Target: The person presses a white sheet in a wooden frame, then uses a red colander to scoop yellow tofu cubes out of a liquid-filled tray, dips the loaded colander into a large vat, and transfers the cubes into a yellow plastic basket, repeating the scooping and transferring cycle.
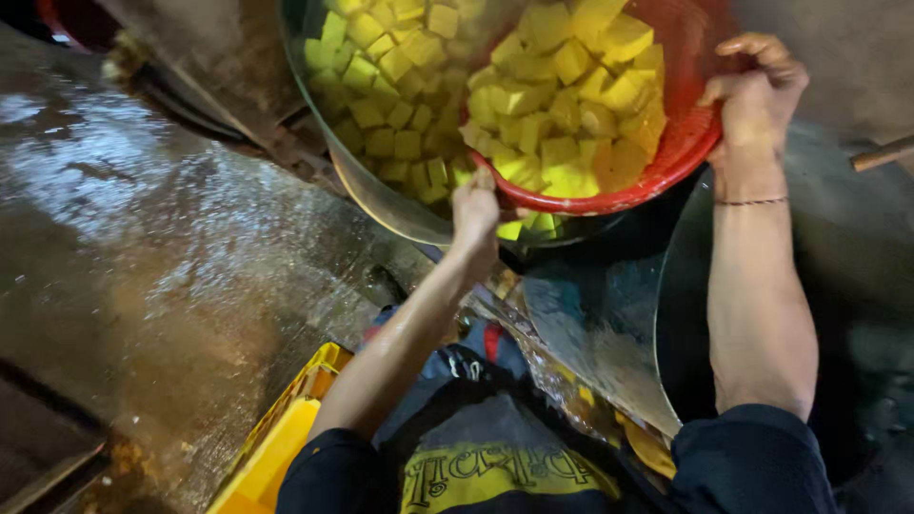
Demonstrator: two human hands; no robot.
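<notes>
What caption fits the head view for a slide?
Both hands, left and right, tilt a red basket of yellow cubes over a metal bowl.

A red perforated plastic basket (678, 143) is seen, filled with moist, matt yellow cubes (571, 95). A large metal basin (381, 205) is shown thin-walled, polished and reflective. The floor (143, 238) is rendered wet and glossy. A smooth yellow plastic crate (276, 443) is visible.
</notes>
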